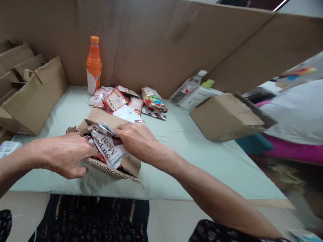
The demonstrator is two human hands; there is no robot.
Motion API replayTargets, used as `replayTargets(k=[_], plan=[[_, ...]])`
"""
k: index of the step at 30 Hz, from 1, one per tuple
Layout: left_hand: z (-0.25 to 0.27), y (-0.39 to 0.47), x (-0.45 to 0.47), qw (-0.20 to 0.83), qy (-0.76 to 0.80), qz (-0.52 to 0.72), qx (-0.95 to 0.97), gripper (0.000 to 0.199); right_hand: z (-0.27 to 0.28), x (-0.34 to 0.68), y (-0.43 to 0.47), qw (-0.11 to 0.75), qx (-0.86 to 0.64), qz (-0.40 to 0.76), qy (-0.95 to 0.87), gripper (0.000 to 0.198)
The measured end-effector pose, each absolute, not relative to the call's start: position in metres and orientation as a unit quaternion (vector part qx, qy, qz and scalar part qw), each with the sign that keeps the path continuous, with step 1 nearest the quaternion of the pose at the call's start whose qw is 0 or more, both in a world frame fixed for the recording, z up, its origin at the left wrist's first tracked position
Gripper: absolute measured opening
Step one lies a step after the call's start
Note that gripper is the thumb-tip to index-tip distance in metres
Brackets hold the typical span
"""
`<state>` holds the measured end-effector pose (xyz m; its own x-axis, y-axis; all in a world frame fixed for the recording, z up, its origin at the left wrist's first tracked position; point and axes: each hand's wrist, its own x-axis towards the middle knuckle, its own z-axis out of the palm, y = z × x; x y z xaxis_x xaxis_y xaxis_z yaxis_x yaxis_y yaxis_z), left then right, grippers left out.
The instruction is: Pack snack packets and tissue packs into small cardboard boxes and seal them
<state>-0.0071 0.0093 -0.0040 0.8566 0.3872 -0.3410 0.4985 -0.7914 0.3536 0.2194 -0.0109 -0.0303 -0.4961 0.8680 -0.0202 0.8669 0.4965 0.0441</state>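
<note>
A small open cardboard box stands near the table's front edge, filled with packets. On top lies a white and brown packet printed "Super Meal", tilted in the box. My right hand is closed, its fingers pinching the upper right part of this packet. Over the box's left side lies my left hand, fingers bent inside and thumb outside, closed around the wall; its fingertips are partly hidden among the packets. Behind the box is a heap of snack packets, among them a red and yellow packet and a white packet.
An orange drink bottle stands at the back left. Cardboard boxes are at left. A clear bottle and a white bottle lean near another box at right. A cardboard wall closes the back.
</note>
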Motion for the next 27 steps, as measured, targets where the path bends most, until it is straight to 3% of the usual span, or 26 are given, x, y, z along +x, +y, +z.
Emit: replayTargets(k=[6, 11, 14, 21, 24, 27], plan=[[-0.012, 0.010, -0.010, 0.201, 0.242, -0.083, 0.945, 0.039, -0.011, 0.216, -0.022, -0.022, 0.478, 0.078, 0.875, 0.022], [-0.012, 0.005, -0.007, 0.153, 0.282, -0.088, 0.943, 0.022, -0.013, 0.204, -0.016, 0.043, 0.486, 0.056, 0.871, 0.020], [-0.009, 0.000, -0.006, 0.112, 0.308, -0.136, 0.935, 0.017, -0.025, 0.205, -0.010, 0.023, 0.490, 0.036, 0.871, 0.016], [-0.010, 0.000, -0.010, 0.126, 0.310, -0.132, 0.933, 0.026, -0.033, 0.223, -0.025, -0.110, 0.500, 0.118, 0.851, 0.026], [-0.013, 0.002, -0.012, 0.128, 0.290, -0.097, 0.943, 0.031, -0.027, 0.228, -0.033, -0.224, 0.445, 0.188, 0.846, 0.033], [-0.013, 0.001, -0.015, 0.114, 0.277, -0.096, 0.949, 0.029, -0.010, 0.247, -0.046, -0.367, 0.403, 0.216, 0.810, 0.026]])
